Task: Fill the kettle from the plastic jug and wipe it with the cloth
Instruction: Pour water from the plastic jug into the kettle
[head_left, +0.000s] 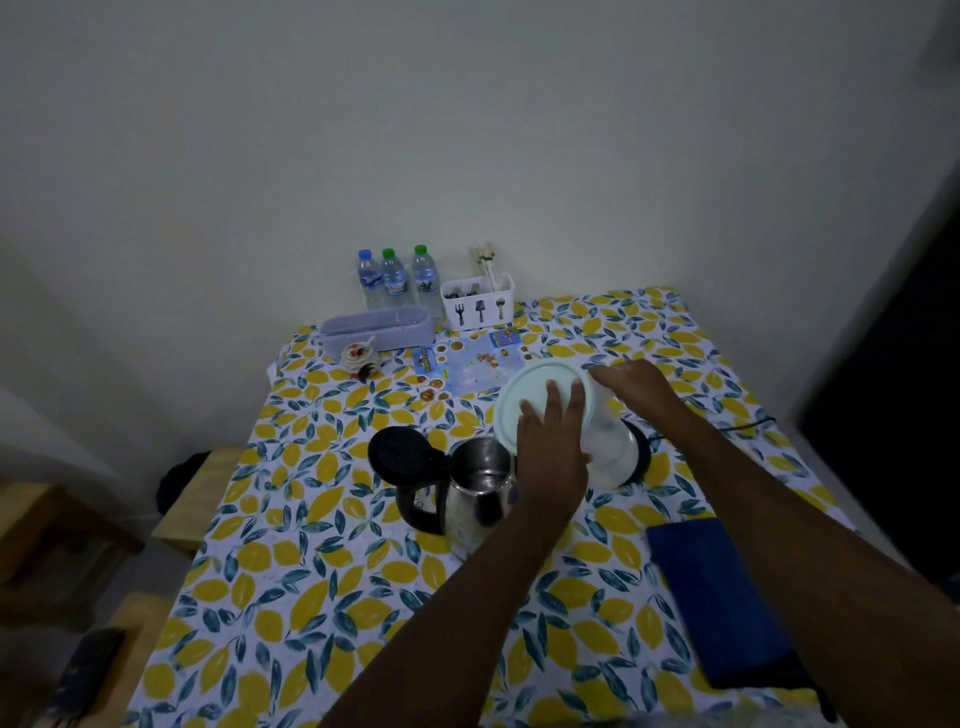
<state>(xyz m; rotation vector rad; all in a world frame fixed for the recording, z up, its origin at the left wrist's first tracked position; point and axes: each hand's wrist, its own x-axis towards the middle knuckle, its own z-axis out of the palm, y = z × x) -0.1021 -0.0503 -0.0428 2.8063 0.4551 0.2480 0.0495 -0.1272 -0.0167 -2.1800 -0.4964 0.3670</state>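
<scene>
Step in hand looks like getting the plastic jug (602, 431) ready to pour: lid still on. Jug stands in the middle of the worktop (311, 571), toward the right edge, on or just in front of the black kettle base (641, 452); can't tell which. Left hand (553, 441) lies flat on the pale jug lid (535, 400), fingers spread wide, pressing or gripping its rim. Right hand (631, 382) wraps the far side of the jug near the top, closed around it, steadying.

Kettle (478, 488) sits just left of the jug, touching or nearly so, off its base, black kettle lid (402, 452) flipped open to the left, handle toward the left edge. Mouth is open and ready. Water level inside not readable.

Next move, by my read: lift the jug lid off, set it aside, then tilt the jug over the kettle mouth. Left forearm crosses right over the kettle, so it needs to clear first.

Blue cloth (722, 597) lies folded near the right edge, toward the near corner, partly under the right arm, untouched.

Far edge: three water bottles (395, 278), white cutlery holder (478, 304), lavender box (376, 327), small jar (358, 356), printed leaflet (467, 366). All well apart from the pour. Base cord (743, 426) trails to the right edge, could snag.
</scene>
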